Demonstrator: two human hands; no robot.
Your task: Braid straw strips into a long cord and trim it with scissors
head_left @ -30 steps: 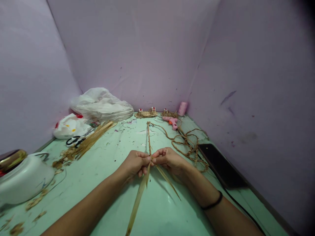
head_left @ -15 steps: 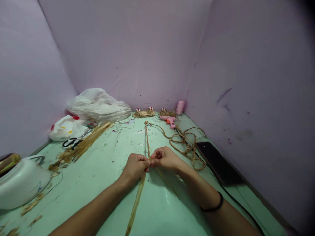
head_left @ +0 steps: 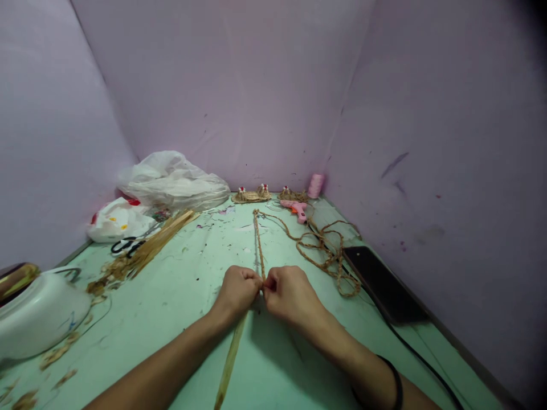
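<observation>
My left hand (head_left: 237, 288) and my right hand (head_left: 289, 291) meet at the middle of the green table (head_left: 188, 353), both pinched shut on the near end of a braided straw cord (head_left: 257, 239). The cord runs straight away from my fingers to the far side, then loops back in a loose tangle (head_left: 325, 250) on the right. A flat straw strip (head_left: 228, 364) trails from under my left hand toward me. The right-hand strip is hidden beneath my right wrist.
A bundle of straw strips (head_left: 156, 242) and black scissors (head_left: 123, 246) lie at left, near plastic bags (head_left: 171, 181) and a white pot (head_left: 40, 319). A pink glue gun (head_left: 296, 208), pink thread spool (head_left: 315, 185), small woven pieces (head_left: 252, 195) and a black phone (head_left: 380, 282) sit at back and right.
Both hands have closed tighter around the braid's end and turned knuckles up. The right-hand strip, seen slanting toward me before, is now covered by my right hand and wrist.
</observation>
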